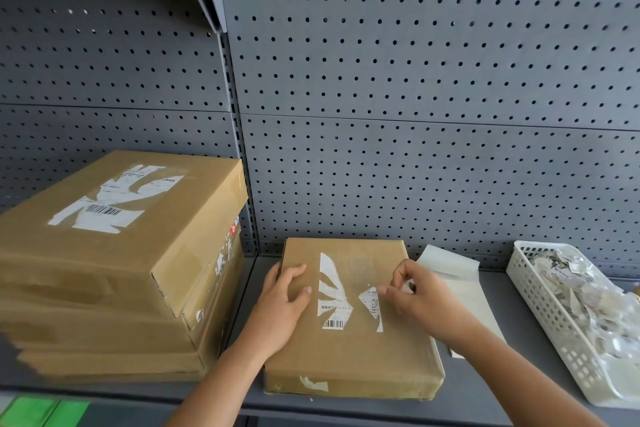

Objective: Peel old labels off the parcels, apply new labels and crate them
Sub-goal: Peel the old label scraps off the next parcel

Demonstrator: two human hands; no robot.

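Peeling is in hand: the parcel (349, 350) at six o'clock is pressed down by the flat left hand (284, 302); its torn label (372, 302) is pinched by the right hand (419, 295); a slow, low pull seems called for next.

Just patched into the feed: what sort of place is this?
Probably a stockroom or parcel-handling area: grey pegboard shelving, a stack of cardboard parcels, and a white basket filled with label scraps.

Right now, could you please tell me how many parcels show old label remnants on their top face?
2: the top parcel of the left stack, and the flat parcel at centre. The lower parcels in that stack have hidden tops.
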